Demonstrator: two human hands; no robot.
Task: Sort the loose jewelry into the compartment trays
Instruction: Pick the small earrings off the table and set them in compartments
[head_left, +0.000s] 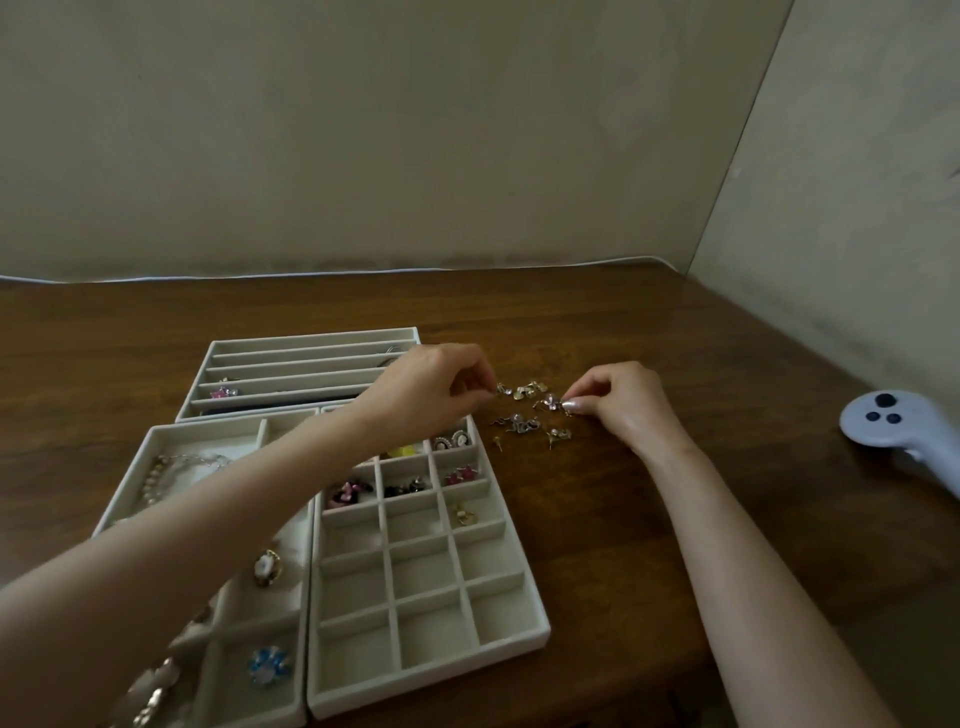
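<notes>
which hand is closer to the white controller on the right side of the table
Right. The right hand pinches at the loose earrings, left of the white controller and well apart from it. The left hand is beyond the pile, farther left still.

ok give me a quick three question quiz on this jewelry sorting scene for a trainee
1. True or false: the left hand and right hand are both at the loose earrings on the table.
2. What lies near the table's right edge? A. a white controller B. scissors C. a mug
3. Which tray holds the blue flower piece?
Key: 1 true; 2 A; 3 the left tray, beside the grid tray.
</notes>
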